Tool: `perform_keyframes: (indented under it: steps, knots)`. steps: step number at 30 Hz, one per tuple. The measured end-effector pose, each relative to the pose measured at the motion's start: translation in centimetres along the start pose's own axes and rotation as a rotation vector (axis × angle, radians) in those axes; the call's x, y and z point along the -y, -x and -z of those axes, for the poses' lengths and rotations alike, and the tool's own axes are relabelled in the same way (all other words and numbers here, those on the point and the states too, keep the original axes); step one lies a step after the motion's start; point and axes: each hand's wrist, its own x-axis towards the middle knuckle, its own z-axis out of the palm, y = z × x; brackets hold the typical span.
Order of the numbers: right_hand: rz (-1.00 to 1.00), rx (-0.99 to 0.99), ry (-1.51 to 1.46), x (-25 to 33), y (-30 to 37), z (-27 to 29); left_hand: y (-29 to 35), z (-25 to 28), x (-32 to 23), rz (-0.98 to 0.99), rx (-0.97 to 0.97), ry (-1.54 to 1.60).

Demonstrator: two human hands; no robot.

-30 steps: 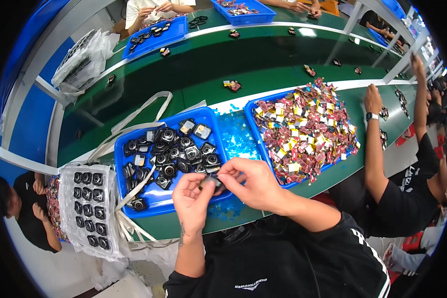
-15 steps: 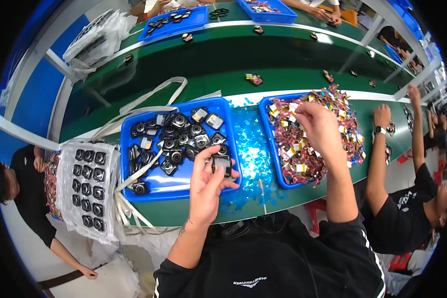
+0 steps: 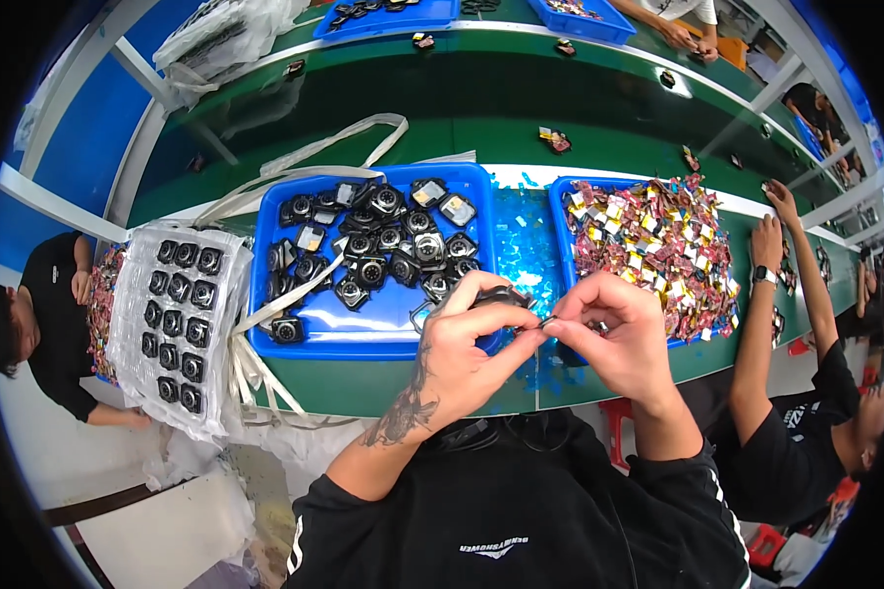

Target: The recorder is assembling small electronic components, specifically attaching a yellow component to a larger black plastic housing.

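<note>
In front of my chest the two hands meet, fingertips almost touching. My left hand (image 3: pixel 467 346) is curled around a black watch case (image 3: pixel 503 297), mostly covered by the fingers. Thumb and index finger of my right hand (image 3: pixel 619 332) are pinched at the left fingertips, on something small and dark that I cannot make out. Beyond the left hand, a blue tray (image 3: pixel 388 332) holds several black watch cases (image 3: pixel 371 270). Past the right hand stands another blue tray (image 3: pixel 563 231), heaped with small red, white and yellow electronic parts (image 3: pixel 648 245).
Blue film scraps (image 3: pixel 521 236) cover the green table between the trays. White strapping (image 3: pixel 304 162) trails over the left tray. Left of it lies a plastic-wrapped sheet of watch cases (image 3: pixel 179 314). A conveyor (image 3: pixel 363 88) carrying small parts runs behind. Co-workers sit at both sides.
My right hand has come from over the parts tray to meet my left hand. The left hand has moved right with the watch case and turned. The view has shifted slightly.
</note>
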Motion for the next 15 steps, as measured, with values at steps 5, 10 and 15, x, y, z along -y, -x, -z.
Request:
perform_keyframes:
  steps: [5,10,15]
  knots:
    - [0.167,-0.058,0.148,-0.2,-0.4,-0.8,0.8,-0.2,0.8,0.028,-0.025,0.139]
    - [0.551,-0.089,0.576,-0.4,-0.5,-1.9,1.4,-0.7,2.3,0.150,-0.156,0.239]
    - [0.170,-0.109,0.608,-2.1,-0.6,-1.4,1.2,-0.6,3.1,0.181,-0.245,0.421]
